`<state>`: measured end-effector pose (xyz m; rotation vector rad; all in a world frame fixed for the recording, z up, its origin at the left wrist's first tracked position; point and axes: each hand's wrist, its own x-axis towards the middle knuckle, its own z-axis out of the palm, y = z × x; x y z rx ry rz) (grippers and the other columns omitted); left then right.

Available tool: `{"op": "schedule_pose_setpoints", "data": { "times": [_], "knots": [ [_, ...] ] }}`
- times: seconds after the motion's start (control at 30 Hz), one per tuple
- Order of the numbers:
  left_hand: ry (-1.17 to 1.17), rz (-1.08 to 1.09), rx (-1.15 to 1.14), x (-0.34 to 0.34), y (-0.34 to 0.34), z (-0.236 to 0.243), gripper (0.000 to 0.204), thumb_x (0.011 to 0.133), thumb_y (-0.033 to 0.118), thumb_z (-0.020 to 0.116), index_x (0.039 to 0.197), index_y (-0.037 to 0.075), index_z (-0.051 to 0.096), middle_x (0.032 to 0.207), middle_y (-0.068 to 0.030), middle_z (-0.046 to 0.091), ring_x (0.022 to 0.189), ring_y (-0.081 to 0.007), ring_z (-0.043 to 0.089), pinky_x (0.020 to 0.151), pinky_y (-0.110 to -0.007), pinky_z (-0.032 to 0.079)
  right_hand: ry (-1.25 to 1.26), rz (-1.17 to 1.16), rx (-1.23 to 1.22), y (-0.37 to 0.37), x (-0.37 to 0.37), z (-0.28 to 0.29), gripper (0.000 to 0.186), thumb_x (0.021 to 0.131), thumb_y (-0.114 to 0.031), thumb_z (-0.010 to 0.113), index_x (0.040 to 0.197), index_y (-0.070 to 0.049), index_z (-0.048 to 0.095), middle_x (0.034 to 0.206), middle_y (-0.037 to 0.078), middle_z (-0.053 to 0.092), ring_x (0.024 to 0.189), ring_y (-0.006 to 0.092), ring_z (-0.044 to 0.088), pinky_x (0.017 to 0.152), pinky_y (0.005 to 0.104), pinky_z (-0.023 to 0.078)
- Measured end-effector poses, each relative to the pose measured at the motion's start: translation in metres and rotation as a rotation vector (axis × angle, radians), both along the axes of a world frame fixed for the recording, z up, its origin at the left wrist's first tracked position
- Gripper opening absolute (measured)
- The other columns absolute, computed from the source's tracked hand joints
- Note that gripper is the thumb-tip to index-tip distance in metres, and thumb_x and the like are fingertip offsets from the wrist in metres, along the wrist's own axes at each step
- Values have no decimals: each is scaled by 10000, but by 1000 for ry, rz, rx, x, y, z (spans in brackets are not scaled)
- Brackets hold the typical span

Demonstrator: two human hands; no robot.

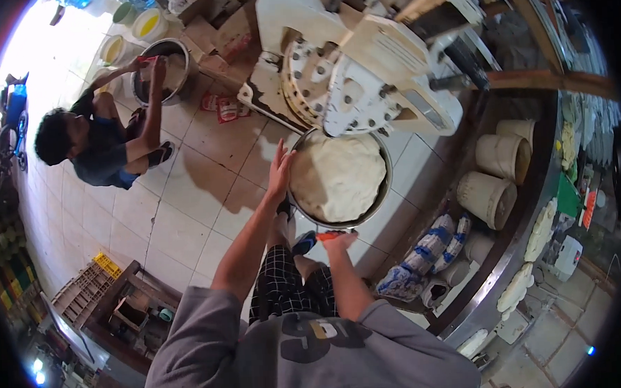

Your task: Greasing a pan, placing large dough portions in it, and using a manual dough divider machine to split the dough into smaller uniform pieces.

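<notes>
A big round metal bowl filled with pale, lumpy dough stands in front of me, below a large white machine with round, bolted plates. My left hand is at the bowl's left rim, its fingers stretched out and nothing seen in it. By the near rim is my right hand, its fingers partly hidden. An orange-red thing shows at those fingers, too small to name. Neither hand is on top of the dough.
A person squats at the left, both hands at a metal pot. Red packets lie on the tiled floor, with buckets behind. At the right, beige tubs and blue-white packages fill a shelf under a counter holding dough pieces.
</notes>
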<state>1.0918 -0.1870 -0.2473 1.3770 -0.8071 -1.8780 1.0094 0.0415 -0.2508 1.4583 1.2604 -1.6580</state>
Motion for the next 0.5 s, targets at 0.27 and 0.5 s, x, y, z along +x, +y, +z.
{"op": "schedule_pose_setpoints", "data": {
  "times": [0.27, 0.5],
  "knots": [
    [-523, -299, 376, 187, 56, 49, 433, 914, 413, 537, 1181, 73, 562, 1020, -34, 634, 857, -140, 592, 702, -294, 470, -306, -374, -327, -182, 61, -52, 409, 869, -439, 429, 983, -94, 616, 951, 98, 635, 894, 289, 601, 885, 498, 469],
    [-678, -14, 651, 306, 165, 127, 440, 891, 427, 529, 1162, 81, 548, 965, -91, 650, 837, -205, 606, 721, -389, 484, -3, 862, -578, -157, -44, 38, 394, 917, -305, 415, 1088, 11, 578, 1052, 134, 621, 1020, 257, 577, 853, 427, 478]
  ]
}}
